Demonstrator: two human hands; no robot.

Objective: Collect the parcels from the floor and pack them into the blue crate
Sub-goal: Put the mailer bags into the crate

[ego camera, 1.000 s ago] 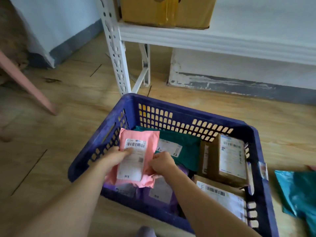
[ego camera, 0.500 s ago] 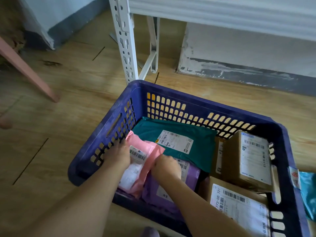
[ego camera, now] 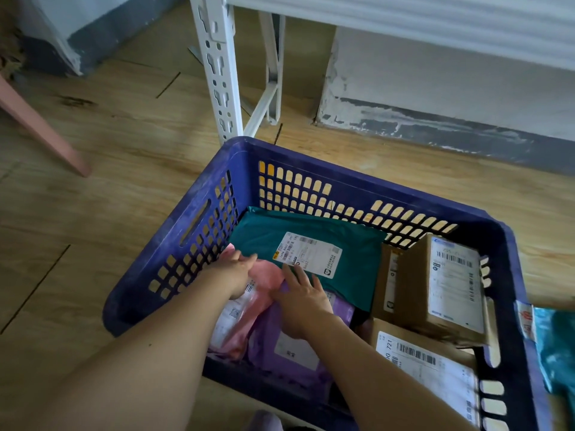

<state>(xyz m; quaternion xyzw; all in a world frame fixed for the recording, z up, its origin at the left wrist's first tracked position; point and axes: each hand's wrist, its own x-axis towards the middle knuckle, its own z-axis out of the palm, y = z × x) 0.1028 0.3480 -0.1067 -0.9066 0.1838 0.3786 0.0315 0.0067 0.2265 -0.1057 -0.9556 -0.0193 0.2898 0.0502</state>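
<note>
Pink parcel (ego camera: 267,275) sits slanted in the crate (ego camera: 357,185) against its left wall, long axis pointing away from the person, left hand (ego camera: 236,270) nearer, straight fingers (ego camera: 249,259) pressing its far end, right hand (ego camera: 303,301) flat and spread (on the purple parcel (ego camera: 292,353) beside it).

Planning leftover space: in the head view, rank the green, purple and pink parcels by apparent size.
1. green parcel
2. purple parcel and pink parcel: alike, both partly covered, so unranked.
</note>
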